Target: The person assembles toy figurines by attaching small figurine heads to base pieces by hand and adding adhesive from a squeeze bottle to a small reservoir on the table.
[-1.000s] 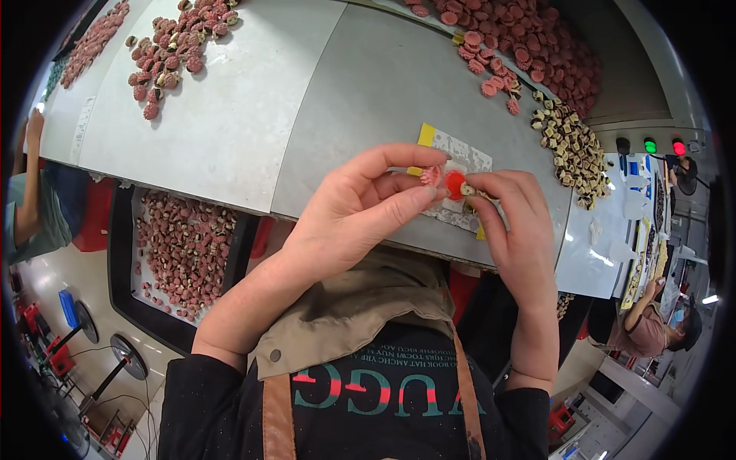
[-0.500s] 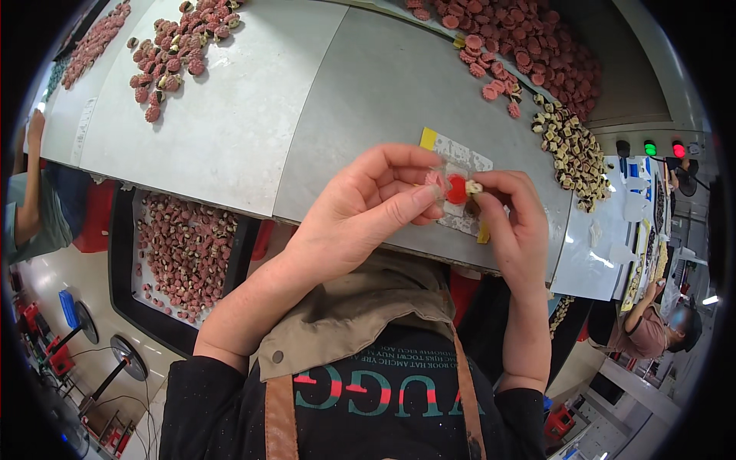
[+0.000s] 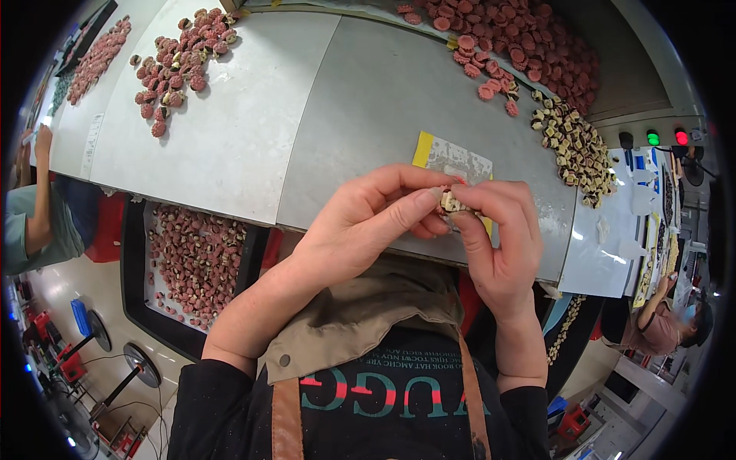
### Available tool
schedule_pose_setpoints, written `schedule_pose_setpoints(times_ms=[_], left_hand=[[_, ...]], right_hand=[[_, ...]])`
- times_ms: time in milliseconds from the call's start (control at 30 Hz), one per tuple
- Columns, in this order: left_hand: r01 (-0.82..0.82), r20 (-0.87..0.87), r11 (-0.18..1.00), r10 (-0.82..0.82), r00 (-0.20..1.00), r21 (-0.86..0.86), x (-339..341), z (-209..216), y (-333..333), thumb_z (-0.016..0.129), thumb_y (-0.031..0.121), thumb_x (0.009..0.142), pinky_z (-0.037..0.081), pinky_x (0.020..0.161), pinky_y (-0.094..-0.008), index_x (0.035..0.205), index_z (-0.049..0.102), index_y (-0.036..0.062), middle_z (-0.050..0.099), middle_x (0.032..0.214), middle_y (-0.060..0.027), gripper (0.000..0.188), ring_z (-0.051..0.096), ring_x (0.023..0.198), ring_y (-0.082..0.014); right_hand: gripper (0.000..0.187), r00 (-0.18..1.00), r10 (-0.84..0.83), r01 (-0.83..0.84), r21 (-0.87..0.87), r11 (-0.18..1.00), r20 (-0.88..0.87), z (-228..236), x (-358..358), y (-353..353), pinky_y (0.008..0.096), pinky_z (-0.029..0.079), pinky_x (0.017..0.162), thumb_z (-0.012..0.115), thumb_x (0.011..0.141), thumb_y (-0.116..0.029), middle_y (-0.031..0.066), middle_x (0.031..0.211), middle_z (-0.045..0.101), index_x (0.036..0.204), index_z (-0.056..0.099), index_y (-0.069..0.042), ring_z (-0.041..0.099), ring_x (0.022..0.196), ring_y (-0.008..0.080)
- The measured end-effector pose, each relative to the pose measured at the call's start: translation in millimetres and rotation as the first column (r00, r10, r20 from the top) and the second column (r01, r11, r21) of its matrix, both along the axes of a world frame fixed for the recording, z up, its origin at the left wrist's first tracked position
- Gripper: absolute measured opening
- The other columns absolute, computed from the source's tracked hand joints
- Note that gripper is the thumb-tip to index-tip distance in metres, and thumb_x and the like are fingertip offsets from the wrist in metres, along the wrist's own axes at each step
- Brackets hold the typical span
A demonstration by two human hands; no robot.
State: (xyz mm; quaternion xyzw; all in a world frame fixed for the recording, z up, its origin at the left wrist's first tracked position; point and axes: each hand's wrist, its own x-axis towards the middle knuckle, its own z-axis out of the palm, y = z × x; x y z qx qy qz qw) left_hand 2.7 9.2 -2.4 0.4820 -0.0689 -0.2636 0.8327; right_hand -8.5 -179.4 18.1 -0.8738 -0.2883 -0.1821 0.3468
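Observation:
Close together over the table's front edge, both hands pinch small parts. My left hand [image 3: 376, 215] is closed on a pink scalloped cap, now mostly hidden by the fingers, with a bit of red showing at the top. My right hand [image 3: 502, 230] is closed, thumb and fingertips on a small cream-and-dark block [image 3: 451, 202]. The block meets the cap between the fingertips; how deep it sits I cannot tell. Beneath the hands lies a speckled white-grey plate [image 3: 460, 159] with yellow ends, partly covered by my fingers.
Pink scalloped caps [image 3: 529, 46] are heaped at the back right, beside a pile of cream-and-dark blocks [image 3: 575, 146]. Joined pink pieces [image 3: 180, 65] lie at the back left. A black tray [image 3: 136, 284] of pink pieces stands below the table's left front. Other people sit at both sides.
My right hand has moved left and brought the block against the cap in my left hand. The cap's red inside, plainly visible before, is now almost covered.

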Motion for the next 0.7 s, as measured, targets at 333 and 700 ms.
schedule_pose_setpoints(times_ms=[333, 700], left_hand=[[-0.030, 0.038, 0.999, 0.029, 0.999, 0.025, -0.9, 3.9, -1.8, 0.054, 0.013, 0.099, 0.052, 0.086, -0.0257, 0.124, 0.054, -0.0023, 0.064, 0.108, -0.0084, 0.029, 0.062, 0.096, -0.0115], [-0.162, 0.397, 0.937, 0.027, 0.917, 0.309, -13.9, -3.0, -17.1, 0.064, 0.000, 0.090, 0.053, 0.086, -0.0264, 0.132, 0.042, 0.0007, 0.066, 0.105, -0.0109, 0.047, 0.064, 0.098, -0.0122]], right_hand=[[0.023, 0.999, -0.036, 0.036, 0.055, 0.998, -0.014, -3.3, -2.6, 4.2, 0.0323, 0.049, 0.080, 0.070, 0.084, -0.006, 0.0111, 0.105, 0.059, 0.106, 0.063, -0.003, 0.059, 0.091, 0.0247], [0.039, 0.993, -0.082, 0.086, 0.038, 0.996, -0.080, -23.7, -18.7, -6.7, 0.0351, 0.049, 0.084, 0.074, 0.073, 0.001, 0.0121, 0.108, 0.059, 0.109, 0.062, -0.004, 0.059, 0.098, 0.0266]])
